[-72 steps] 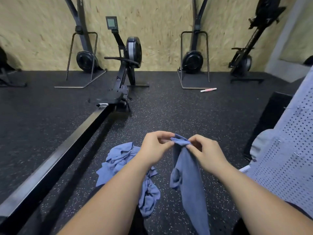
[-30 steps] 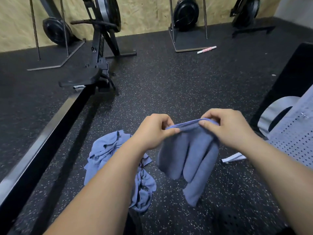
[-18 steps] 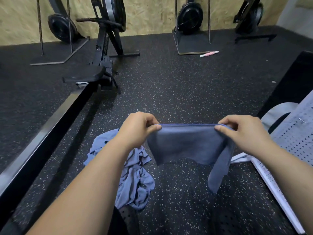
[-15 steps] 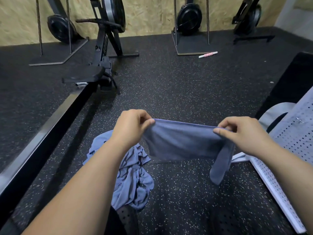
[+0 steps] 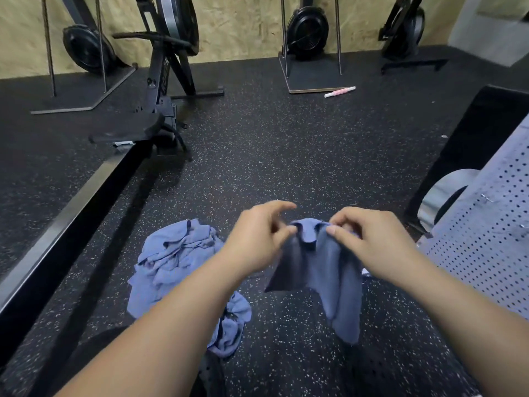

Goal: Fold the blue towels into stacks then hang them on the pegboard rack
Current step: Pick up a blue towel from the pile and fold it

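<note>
A blue towel (image 5: 320,267) hangs in the air in front of me, bunched at its top edge. My left hand (image 5: 257,239) pinches the top edge on the left, index finger stretched out. My right hand (image 5: 375,239) pinches the same edge on the right, close to the left hand. A crumpled heap of blue towels (image 5: 177,262) lies on the floor at the lower left, partly behind my left forearm. The white pegboard rack (image 5: 486,242) leans at the right edge.
Black speckled rubber floor all around. A rowing machine rail (image 5: 71,222) runs diagonally on the left. Exercise machines (image 5: 309,30) stand along the far wood-panel wall. A pink stick (image 5: 339,91) lies on the floor. A dark box (image 5: 472,144) and a grey curved part (image 5: 440,193) sit beside the pegboard.
Half a second ago the towel was stretched wide between my hands. Now both hands have come together, and the towel's top edge is bunched, hanging in folds.
</note>
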Available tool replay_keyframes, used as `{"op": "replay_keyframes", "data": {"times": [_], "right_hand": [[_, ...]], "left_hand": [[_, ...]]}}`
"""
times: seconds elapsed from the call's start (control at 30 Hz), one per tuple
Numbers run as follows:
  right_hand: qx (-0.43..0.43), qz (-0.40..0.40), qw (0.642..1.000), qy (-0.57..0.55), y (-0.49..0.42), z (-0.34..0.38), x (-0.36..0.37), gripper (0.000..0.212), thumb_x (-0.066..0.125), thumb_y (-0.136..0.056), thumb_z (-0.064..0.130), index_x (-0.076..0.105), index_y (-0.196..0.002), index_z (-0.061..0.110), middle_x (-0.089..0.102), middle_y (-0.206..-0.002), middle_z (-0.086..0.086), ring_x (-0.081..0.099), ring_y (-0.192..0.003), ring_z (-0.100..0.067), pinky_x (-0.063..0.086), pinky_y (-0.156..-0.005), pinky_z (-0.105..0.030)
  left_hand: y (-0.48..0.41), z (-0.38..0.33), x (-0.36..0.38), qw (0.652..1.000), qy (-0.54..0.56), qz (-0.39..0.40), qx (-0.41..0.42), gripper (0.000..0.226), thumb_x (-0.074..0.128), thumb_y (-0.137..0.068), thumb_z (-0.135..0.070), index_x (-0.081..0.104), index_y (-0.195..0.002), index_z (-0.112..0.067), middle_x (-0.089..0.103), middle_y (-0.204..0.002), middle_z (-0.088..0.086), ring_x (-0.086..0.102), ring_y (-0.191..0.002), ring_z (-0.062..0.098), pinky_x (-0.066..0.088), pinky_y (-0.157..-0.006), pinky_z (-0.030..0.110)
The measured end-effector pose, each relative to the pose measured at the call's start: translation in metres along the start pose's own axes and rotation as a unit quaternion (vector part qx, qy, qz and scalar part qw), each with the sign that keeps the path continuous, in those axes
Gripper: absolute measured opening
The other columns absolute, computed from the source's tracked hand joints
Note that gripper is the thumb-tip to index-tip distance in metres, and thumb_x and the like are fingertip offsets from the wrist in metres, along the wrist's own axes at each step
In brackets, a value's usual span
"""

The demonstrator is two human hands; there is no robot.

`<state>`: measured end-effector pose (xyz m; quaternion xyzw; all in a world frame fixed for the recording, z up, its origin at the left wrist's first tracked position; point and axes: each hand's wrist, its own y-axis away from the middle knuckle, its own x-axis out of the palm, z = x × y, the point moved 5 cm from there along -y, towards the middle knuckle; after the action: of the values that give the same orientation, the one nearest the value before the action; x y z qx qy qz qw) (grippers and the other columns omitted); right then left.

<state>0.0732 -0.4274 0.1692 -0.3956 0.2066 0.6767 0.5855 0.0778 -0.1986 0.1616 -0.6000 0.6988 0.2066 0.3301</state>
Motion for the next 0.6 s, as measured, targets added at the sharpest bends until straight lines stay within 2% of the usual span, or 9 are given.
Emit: {"op": "replay_keyframes", "data": {"times": [0.07,0.13,0.2,0.3,0.47,0.53,0.6], "right_hand": [[-0.021,0.021,0.999,-0.019,0.000,0.007,0.007,0.006,0.074,-0.095,0.040,0.073,-0.090,0.035,0.067,-0.074,0.013,0.062,-0.071,-0.007,0.053,-0.072,-0.033],[-0.030,0.027,0.999,-0.035,-0.001,0.008,0.009,0.005,0.075,-0.094,0.040,0.073,-0.091,0.035,0.069,-0.076,0.013,0.063,-0.073,-0.007,0.054,-0.075,-0.035],[-0.026,0.022,0.999,-0.041,-0.004,0.007,0.006,0.006,0.075,-0.094,0.042,0.074,-0.091,0.036,0.071,-0.078,0.013,0.064,-0.076,-0.006,0.054,-0.076,-0.034],[-0.006,0.021,0.999,-0.044,-0.011,-0.004,-0.001,0.008,0.075,-0.093,0.043,0.074,-0.090,0.035,0.072,-0.078,0.013,0.066,-0.074,-0.008,0.052,-0.071,-0.029],[0.030,0.078,0.995,-0.059,-0.016,-0.025,-0.012,0.008,0.074,-0.097,0.029,0.074,-0.090,0.031,0.072,-0.074,0.010,0.066,-0.070,-0.017,0.050,-0.068,-0.031],[0.040,0.084,0.995,-0.042,-0.017,-0.032,-0.020,0.009,0.074,-0.098,0.030,0.073,-0.089,0.032,0.071,-0.073,0.013,0.064,-0.066,-0.012,0.048,-0.065,-0.028],[0.052,0.075,0.996,0.010,-0.019,-0.040,-0.028,0.011,0.074,-0.097,0.031,0.071,-0.086,0.032,0.070,-0.071,0.018,0.060,-0.063,-0.003,0.041,-0.060,-0.022]], "left_hand": [[0.000,-0.016,0.023,0.998,0.035,0.043,0.031,0.036,0.074,-0.098,-0.027,0.069,-0.134,-0.032,0.073,-0.076,-0.011,0.062,-0.068,0.002,0.051,-0.075,0.022],[-0.004,-0.022,0.037,0.997,0.040,0.058,0.038,0.020,0.072,-0.100,-0.029,0.074,-0.120,-0.030,0.069,-0.072,-0.009,0.054,-0.062,0.003,0.050,-0.070,0.026],[-0.010,-0.020,0.041,0.997,0.057,0.045,0.026,0.007,0.073,-0.100,-0.031,0.077,-0.103,-0.026,0.064,-0.066,-0.012,0.049,-0.059,0.003,0.047,-0.064,0.027],[-0.020,-0.016,0.037,0.996,0.086,0.018,0.013,0.005,0.077,-0.097,-0.031,0.078,-0.094,-0.026,0.065,-0.065,-0.014,0.051,-0.059,0.003,0.045,-0.061,0.026],[-0.034,-0.001,0.011,0.987,0.126,-0.088,-0.040,0.006,0.076,-0.097,-0.025,0.080,-0.091,-0.026,0.075,-0.072,-0.001,0.061,-0.058,0.010,0.049,-0.061,0.026],[-0.037,0.012,-0.003,0.975,0.143,-0.146,-0.082,0.007,0.077,-0.096,-0.026,0.079,-0.089,-0.025,0.076,-0.072,-0.002,0.063,-0.059,0.009,0.052,-0.063,0.028],[-0.037,0.024,-0.016,0.957,0.154,-0.213,-0.125,0.009,0.077,-0.095,-0.029,0.078,-0.086,-0.027,0.074,-0.070,-0.005,0.064,-0.062,0.012,0.056,-0.068,0.036]]}}
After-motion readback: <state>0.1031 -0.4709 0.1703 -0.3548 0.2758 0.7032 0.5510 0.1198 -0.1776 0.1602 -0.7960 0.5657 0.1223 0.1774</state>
